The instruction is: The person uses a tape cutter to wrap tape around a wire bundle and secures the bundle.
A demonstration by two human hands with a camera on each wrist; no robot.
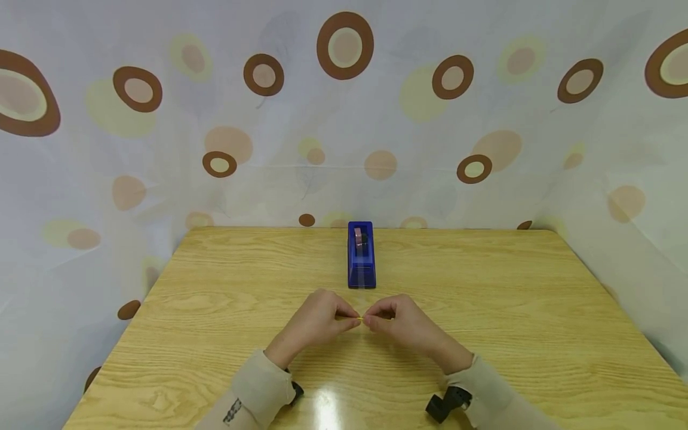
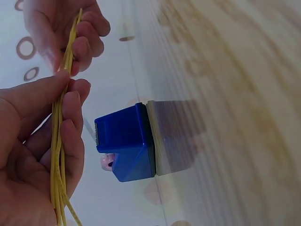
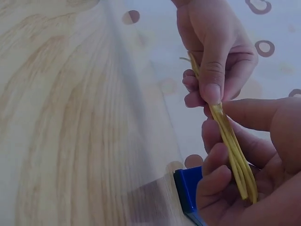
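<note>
Before me both hands meet above the table, fingertips almost together. My left hand [image 1: 321, 318] pinches a bundle of thin yellow strands [image 2: 57, 141], which lies lengthwise along its fingers in the left wrist view. From the other side my right hand [image 1: 405, 325] grips the same bundle between thumb and curled fingers. Near the middle, where the thumbs come close, a shiny patch shows on the strands in the right wrist view. One loose strand end splays out at the bottom in the left wrist view. Most of the bundle is hidden by fingers in the head view.
A blue tape dispenser [image 1: 362, 276] with a pinkish roll [image 1: 358, 237] stands just beyond the hands, near the table's back edge. The wooden table [image 1: 242, 269] meets a patterned curtain [image 1: 301, 119] at the back and sides.
</note>
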